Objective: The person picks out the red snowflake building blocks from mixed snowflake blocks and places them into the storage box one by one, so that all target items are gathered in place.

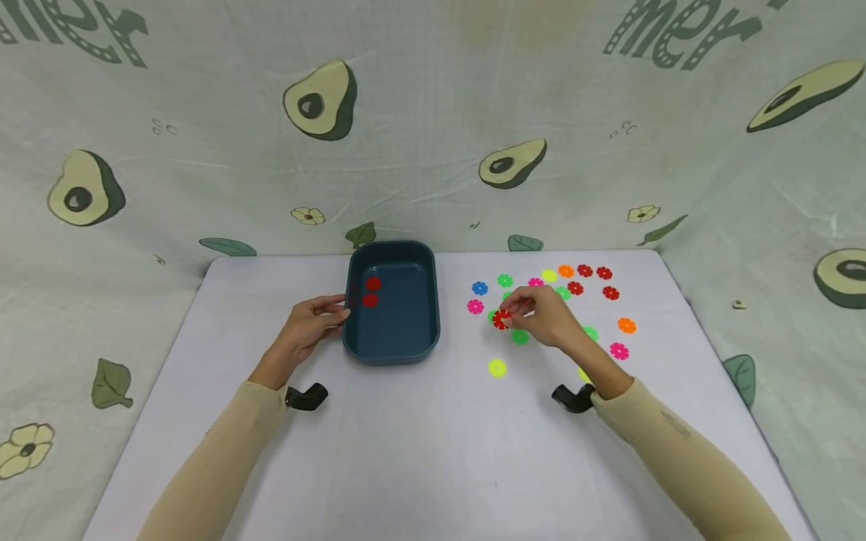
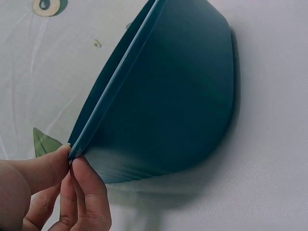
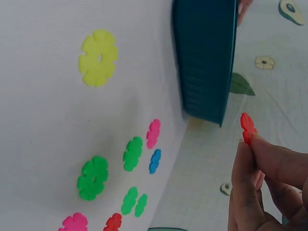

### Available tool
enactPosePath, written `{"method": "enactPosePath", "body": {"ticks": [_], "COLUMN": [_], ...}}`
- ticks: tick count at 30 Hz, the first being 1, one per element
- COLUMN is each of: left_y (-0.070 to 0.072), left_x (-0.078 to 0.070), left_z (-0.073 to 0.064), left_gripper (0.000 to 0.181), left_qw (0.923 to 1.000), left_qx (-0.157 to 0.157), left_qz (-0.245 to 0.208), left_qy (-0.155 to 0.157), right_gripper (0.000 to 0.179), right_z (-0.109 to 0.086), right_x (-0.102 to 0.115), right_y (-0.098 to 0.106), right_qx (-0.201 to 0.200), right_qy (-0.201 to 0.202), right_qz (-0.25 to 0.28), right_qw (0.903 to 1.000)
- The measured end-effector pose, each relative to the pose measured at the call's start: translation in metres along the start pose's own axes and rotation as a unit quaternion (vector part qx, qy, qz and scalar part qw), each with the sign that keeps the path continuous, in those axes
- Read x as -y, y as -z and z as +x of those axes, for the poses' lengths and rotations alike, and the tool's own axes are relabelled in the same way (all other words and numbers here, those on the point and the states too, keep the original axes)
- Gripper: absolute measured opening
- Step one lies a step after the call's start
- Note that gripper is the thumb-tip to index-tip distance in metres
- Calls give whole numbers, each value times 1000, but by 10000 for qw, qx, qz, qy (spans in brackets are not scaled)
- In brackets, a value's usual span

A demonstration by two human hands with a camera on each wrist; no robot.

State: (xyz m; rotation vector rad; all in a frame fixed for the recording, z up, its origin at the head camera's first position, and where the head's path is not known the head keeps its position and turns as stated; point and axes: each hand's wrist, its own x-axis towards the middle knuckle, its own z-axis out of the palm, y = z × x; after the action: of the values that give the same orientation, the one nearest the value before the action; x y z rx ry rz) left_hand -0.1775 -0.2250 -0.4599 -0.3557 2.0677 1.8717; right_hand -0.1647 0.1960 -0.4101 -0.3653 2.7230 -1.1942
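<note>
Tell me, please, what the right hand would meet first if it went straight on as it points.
Probably the dark blue tray, though depth around the right hand is unclear.

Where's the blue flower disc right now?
In the head view, the blue disc lies on the table right of the tray, just above a pink disc and left of a green disc.

backdrop cloth (image 1: 419,98) | upper right: green lettering "mer" (image 1: 676,34) | upper left: "er" (image 1: 88,30), preceding letter cut off
</note>
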Motion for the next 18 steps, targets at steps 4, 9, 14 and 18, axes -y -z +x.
{"method": "enactPosePath", "body": {"ticks": [4, 9, 14, 18], "left_y": [0, 0, 0, 0], "left_x": [-1, -1, 0, 0], "left_z": [0, -1, -1, -1], "left_gripper": [56, 56, 57, 57], "left_qw": [10000, 10000, 10000, 10000], "left_qx": [-3, -12, 20, 43], "left_qz": [19, 45, 11, 4], "left_qy": [32, 30, 18, 6], "right_gripper": [14, 15, 14, 14], "right_z": [6, 13, 21, 28], "right_x": [6, 18, 29, 38], "right_y": [-1, -3, -7, -12], "right_qx": [6, 65, 95, 107], "right_qy": [103, 146, 81, 163], "right_qz": [11, 56, 107, 175], "right_qw": [9999, 9999, 9999, 9997]}}
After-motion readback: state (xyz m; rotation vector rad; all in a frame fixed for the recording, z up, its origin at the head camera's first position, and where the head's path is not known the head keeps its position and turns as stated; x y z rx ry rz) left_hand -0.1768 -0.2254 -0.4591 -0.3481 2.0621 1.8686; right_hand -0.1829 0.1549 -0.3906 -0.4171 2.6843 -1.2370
